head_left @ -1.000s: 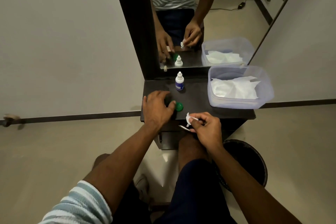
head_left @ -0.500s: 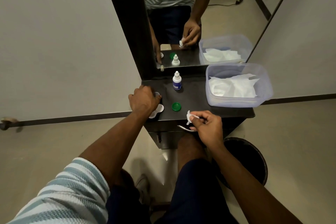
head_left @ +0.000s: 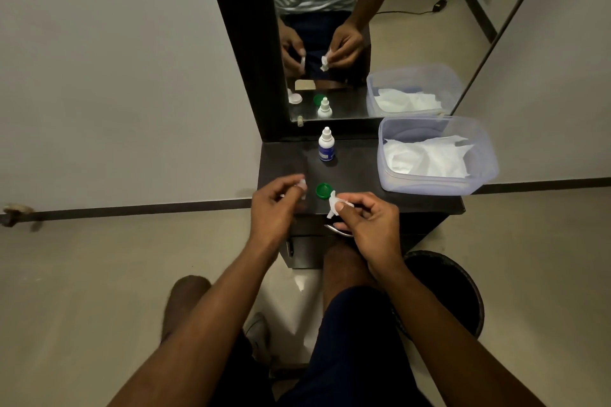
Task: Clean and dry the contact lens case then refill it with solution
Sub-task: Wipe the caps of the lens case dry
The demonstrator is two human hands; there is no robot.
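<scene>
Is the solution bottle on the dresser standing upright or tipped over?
Upright. The solution bottle stands on its base on the dresser top, nozzle pointing up, untouched by either hand.

The left hand (head_left: 276, 208) pinches a small white piece (head_left: 302, 187) and the right hand (head_left: 365, 225) pinches a bit of white tissue (head_left: 333, 205), with a green cap (head_left: 324, 190) between them, a little bottle (head_left: 326, 145) behind, and a tub (head_left: 482, 155) of tissues nearby.
</scene>
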